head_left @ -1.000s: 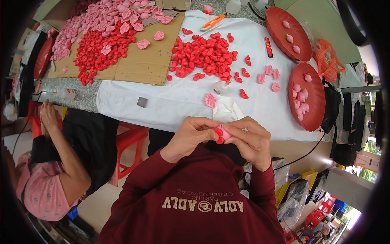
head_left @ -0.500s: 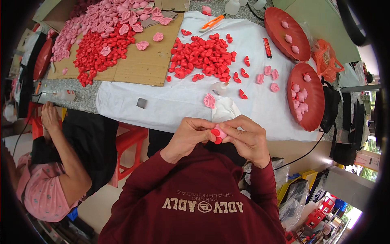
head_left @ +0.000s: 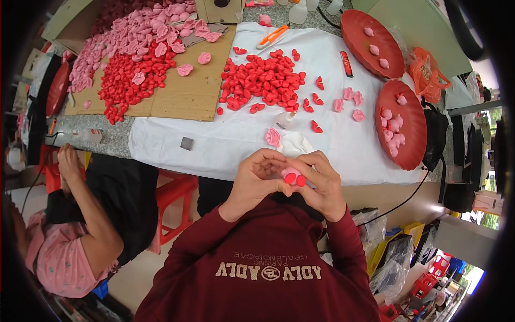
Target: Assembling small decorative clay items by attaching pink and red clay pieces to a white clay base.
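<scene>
White cloth (head_left: pixel 214 153) covers the speckled table just beyond the grip in the head view, with one sheet of cardboard (head_left: pixel 188 99) well off to its far left. The right hand (head_left: pixel 323 188) has its thumb and fingers clamped on one pink figure (head_left: pixel 291 171), which shows two red feet toward the wearer. The left hand (head_left: pixel 255 180) is curled at the figure's left, thumb tip close against it; whether it also grips, I cannot tell.

Just beyond the grip lie one pink shell (head_left: pixel 272 137), one white wipe (head_left: pixel 295 143) and one small bottle (head_left: pixel 284 119). Farther out is one heap of red pieces (head_left: pixel 263 80), too many to count; four single red pieces (head_left: pixel 316 126) lie right of it. Right of and beyond the grip are four loose pink parts (head_left: pixel 358 115), one red tube (head_left: pixel 346 64) and two red trays (head_left: pixel 417 153). The farther tray holds three pink figures; those in the nearer one overlap too much to count. One orange cutter (head_left: pixel 272 36) lies beyond the heap, one dark square (head_left: pixel 186 143) left of the grip.
</scene>
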`<state>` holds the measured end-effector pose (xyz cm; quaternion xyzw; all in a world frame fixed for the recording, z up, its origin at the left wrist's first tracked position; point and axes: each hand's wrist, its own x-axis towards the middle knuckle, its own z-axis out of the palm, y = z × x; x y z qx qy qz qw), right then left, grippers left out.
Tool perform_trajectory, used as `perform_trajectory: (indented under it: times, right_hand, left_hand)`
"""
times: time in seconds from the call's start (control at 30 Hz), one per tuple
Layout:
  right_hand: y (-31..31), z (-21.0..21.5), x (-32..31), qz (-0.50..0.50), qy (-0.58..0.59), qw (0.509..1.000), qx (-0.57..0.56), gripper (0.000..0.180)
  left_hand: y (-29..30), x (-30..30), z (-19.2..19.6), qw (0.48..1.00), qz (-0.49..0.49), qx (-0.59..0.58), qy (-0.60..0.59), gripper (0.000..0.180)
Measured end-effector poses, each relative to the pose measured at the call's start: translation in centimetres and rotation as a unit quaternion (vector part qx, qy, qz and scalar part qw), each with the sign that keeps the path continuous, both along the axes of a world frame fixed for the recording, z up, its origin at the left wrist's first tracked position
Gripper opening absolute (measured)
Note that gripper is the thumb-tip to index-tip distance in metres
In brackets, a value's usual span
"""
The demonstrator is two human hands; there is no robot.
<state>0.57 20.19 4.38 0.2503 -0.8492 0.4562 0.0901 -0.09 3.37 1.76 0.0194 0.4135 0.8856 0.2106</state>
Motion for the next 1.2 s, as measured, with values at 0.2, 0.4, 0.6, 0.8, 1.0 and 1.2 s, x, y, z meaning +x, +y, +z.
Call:
perform_trajectory:
  times: [0.2,0.4,0.6,0.8,1.0,1.2]
  right_hand:
    - [0.4,-0.4,0.1,-0.01,-0.046,0.997,-0.059,0.049]
    - [0.3,0.1,-0.1,0.009,-0.064,0.994,-0.092,0.047]
    - [-1.2,-1.2,0.3,-0.051,0.004,0.978,-0.2,0.044]
    - [-3.1,-0.8,0.2,-0.131,0.119,0.97,-0.167,0.042]
    - [-2.8,-2.1,0.0,-0.094,0.099,0.964,-0.226,0.037]
    - [-2.5,-4.9,0.4,-0.036,-0.068,0.89,-0.45,0.029]
  left_hand:
    - [-0.8,-0.5,-0.4,0.977,0.035,-0.112,0.179,0.027]
    - [-0.3,-0.8,-1.9,0.97,0.058,-0.045,0.233,0.021]
    - [1.4,-0.3,-3.4,0.979,0.09,0.107,0.147,0.012]
    - [2.1,0.2,-3.6,0.959,0.048,0.279,-0.004,0.012]
    - [2.2,-0.2,-3.7,0.959,0.082,0.267,0.044,0.011]
    - [1.2,-0.7,-2.9,0.96,0.147,0.041,0.235,0.015]
